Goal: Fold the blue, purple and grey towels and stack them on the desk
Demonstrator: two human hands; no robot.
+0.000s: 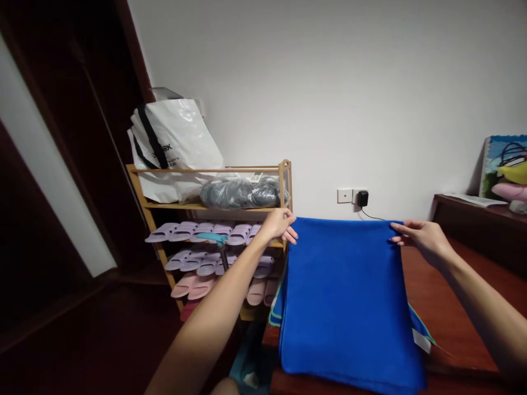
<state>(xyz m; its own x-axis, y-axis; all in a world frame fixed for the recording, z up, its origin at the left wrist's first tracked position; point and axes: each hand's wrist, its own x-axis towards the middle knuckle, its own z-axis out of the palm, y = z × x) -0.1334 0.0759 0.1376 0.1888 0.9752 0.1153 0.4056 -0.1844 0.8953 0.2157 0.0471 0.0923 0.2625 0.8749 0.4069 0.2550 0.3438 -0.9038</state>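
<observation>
A bright blue cloth (pixel 346 296) lies spread on a dark red-brown wooden table (pixel 448 307), on top of other folded cloths whose green and blue edges show at its sides. My left hand (pixel 280 224) pinches the cloth's far left corner. The far right corner is gripped the same way by my right hand (pixel 420 237). Both arms reach forward over the table.
A bamboo shoe rack (pixel 284 175) stands left of the table with rows of purple and pink slippers (pixel 206 233), a white carrier bag (pixel 173 137) and a bagged dark bundle (pixel 242 192) on top. A wall socket with a plugged charger (pixel 362 198) is behind. A higher dark ledge (pixel 473 211) with papers is at right.
</observation>
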